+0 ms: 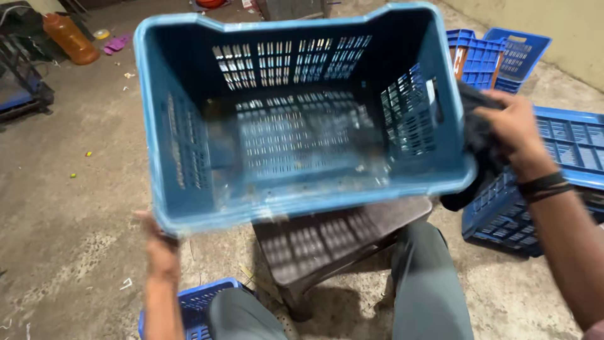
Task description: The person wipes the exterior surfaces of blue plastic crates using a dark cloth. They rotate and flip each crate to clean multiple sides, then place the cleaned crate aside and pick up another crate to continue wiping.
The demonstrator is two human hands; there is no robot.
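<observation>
A blue slotted plastic crate (189, 126) is held up in front of me, tilted so its empty inside faces the camera. My left hand (160, 245) grips its lower left corner from below. My right hand (513, 126) is shut on a dark cloth (478, 145), pressed against the crate's right outer wall. A black band circles my right wrist. My knees in grey trousers show at the bottom.
A dark plastic stool (333, 242) stands under the crate. More blue crates (566, 145) are stacked at the right, two further back (497, 56), and one by my left knee (195, 302). An orange bottle (69, 38) lies at the far left on the concrete floor.
</observation>
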